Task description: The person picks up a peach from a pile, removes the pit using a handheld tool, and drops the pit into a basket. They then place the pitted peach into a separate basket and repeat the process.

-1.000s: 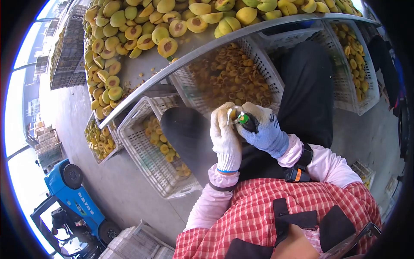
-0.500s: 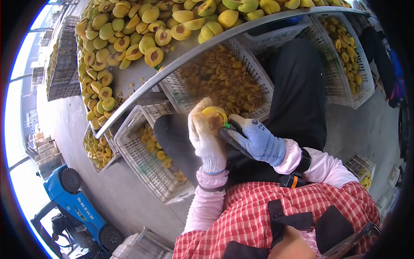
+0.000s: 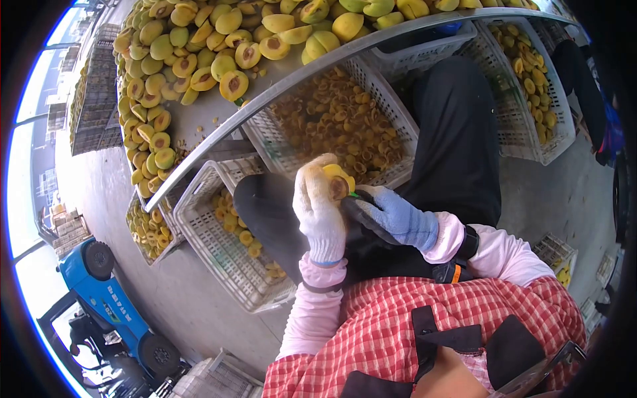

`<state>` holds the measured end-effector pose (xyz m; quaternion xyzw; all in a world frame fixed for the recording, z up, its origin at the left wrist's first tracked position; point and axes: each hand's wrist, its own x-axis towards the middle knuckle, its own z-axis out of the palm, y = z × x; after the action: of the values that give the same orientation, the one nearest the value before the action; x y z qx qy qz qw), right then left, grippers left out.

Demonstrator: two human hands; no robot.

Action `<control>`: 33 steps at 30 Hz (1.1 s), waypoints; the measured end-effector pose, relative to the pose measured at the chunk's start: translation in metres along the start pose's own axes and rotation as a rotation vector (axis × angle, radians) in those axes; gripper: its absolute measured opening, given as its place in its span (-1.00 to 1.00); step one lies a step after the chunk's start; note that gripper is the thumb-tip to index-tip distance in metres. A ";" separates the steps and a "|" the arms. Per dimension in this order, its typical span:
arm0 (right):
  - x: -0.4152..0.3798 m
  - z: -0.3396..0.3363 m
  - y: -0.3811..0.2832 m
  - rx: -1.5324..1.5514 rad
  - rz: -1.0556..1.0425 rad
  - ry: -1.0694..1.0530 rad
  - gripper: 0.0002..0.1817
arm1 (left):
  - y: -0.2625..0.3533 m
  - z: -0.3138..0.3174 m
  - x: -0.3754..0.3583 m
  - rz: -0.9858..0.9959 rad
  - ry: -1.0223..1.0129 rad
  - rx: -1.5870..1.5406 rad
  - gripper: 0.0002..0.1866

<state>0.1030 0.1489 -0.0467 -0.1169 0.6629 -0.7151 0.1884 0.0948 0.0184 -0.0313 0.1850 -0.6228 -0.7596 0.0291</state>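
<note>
My left hand [image 3: 318,215], in a white knitted glove, is closed around a yellow peach half [image 3: 340,183] with its brown pit hollow facing my other hand. My right hand [image 3: 398,219] wears a blue glove with dark palm and fingers. It is closed around a small tool with a green part [image 3: 356,194] showing beside the fruit; its working end is hidden. Both hands are over my lap, just short of a white crate [image 3: 403,113] of brownish-yellow cut pieces. Halved peaches [image 3: 233,85] lie heaped on the metal-edged table [image 3: 199,119] above.
A white crate [image 3: 229,255] with some peach halves stands left of my knee. Another crate [image 3: 554,136] of halves is at the right. A blue forklift [image 3: 113,298] with a person in it is on the floor at lower left. Stacked crates [image 3: 99,93] stand beyond the table.
The peach half has turned slightly in my left hand, and both hands remain close together. The forklift appears a little lower and farther left. The whole view has shifted slightly.
</note>
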 end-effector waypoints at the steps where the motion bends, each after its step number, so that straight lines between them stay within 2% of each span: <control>1: -0.001 -0.003 -0.004 0.141 0.210 -0.056 -0.65 | 0.001 -0.002 0.001 -0.014 -0.023 0.048 -0.59; 3: -0.001 -0.010 -0.017 0.423 0.629 -0.166 -0.58 | 0.003 -0.004 0.003 -0.031 -0.057 0.074 -0.60; 6: -0.005 -0.001 -0.005 0.451 0.577 -0.139 -0.51 | 0.011 -0.002 0.007 -0.047 -0.115 0.098 -0.64; 9: -0.003 0.002 -0.004 0.522 0.690 -0.125 -0.51 | 0.014 -0.001 0.007 -0.074 -0.149 0.069 -0.63; 13: -0.008 -0.010 -0.004 1.290 0.771 -0.579 -0.46 | 0.019 0.005 0.003 -0.021 -0.194 0.004 -0.60; 16: -0.006 0.001 0.016 1.896 0.697 -0.804 -0.45 | 0.000 0.000 0.011 -0.368 -0.275 -0.392 -0.58; 17: 0.000 0.000 0.017 1.891 0.539 -0.925 -0.46 | -0.031 -0.008 0.012 -0.492 -0.302 -0.509 -0.54; 18: 0.006 -0.003 0.016 1.887 0.535 -0.889 -0.46 | -0.041 0.003 -0.004 -0.401 0.092 -0.308 -0.52; 20: 0.013 -0.009 0.015 1.893 0.498 -0.794 -0.47 | -0.039 -0.012 -0.003 -0.309 0.108 -0.347 -0.56; 21: 0.007 -0.014 0.024 1.833 0.671 -0.586 -0.43 | -0.005 -0.021 0.000 -0.279 0.132 -0.244 -0.60; 23: 0.001 -0.014 0.042 1.807 0.707 -0.589 -0.41 | 0.011 -0.065 0.013 0.162 0.325 0.043 -0.57; 24: 0.002 -0.014 0.045 1.792 0.721 -0.601 -0.40 | 0.011 -0.101 0.022 0.317 0.436 0.103 -0.51; 25: 0.004 -0.016 0.041 1.751 0.709 -0.597 -0.41 | 0.041 -0.118 0.019 0.197 0.453 0.199 -0.57; 26: 0.004 -0.015 0.038 1.714 0.707 -0.585 -0.42 | 0.040 -0.165 0.033 0.196 0.498 0.733 -0.56; 27: 0.007 -0.015 0.035 1.683 0.705 -0.567 -0.42 | 0.060 -0.172 0.038 0.037 0.554 1.515 -0.56; 30: 0.016 -0.017 0.028 1.522 0.818 -0.471 -0.42 | 0.078 -0.145 0.061 0.214 0.580 1.519 -0.57; 32: 0.018 -0.015 0.022 1.286 0.905 -0.362 -0.42 | 0.094 -0.086 0.090 0.370 0.412 1.271 -0.62; 33: 0.020 -0.013 0.022 1.206 0.889 -0.368 -0.46 | 0.100 -0.067 0.110 0.363 0.281 1.160 -0.65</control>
<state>0.0817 0.1512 -0.0714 0.1662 0.1012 -0.7788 0.5963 -0.0053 -0.0967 0.0274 0.1600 -0.9457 -0.2491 0.1344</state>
